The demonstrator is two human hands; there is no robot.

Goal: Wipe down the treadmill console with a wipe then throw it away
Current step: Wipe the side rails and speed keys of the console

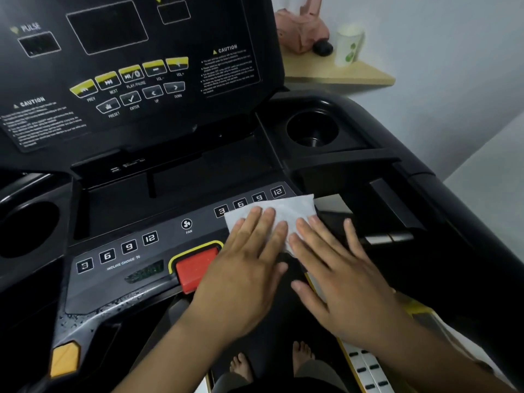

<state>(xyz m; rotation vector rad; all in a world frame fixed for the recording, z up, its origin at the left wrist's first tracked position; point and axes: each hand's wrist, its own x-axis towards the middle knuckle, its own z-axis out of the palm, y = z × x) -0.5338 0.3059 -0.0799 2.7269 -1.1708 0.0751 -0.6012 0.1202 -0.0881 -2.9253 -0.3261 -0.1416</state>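
A white wipe (286, 209) lies flat on the right part of the treadmill console's lower button strip (119, 259), partly covering the right-hand number keys. My left hand (243, 268) presses flat on the wipe's left half, fingers together and extended. My right hand (337, 268) lies flat beside it, its fingertips on the wipe's right lower edge. The upright black display panel (127, 66) with yellow media buttons rises behind. Water droplets show on the strip's lower left.
A red safety key block (195, 268) sits just left of my left hand. Cup holders sit at the right (312, 131) and left (25, 228). A wooden shelf (340, 75) behind holds a paper cup (349, 46) and a pink object (303, 26). My bare feet show below.
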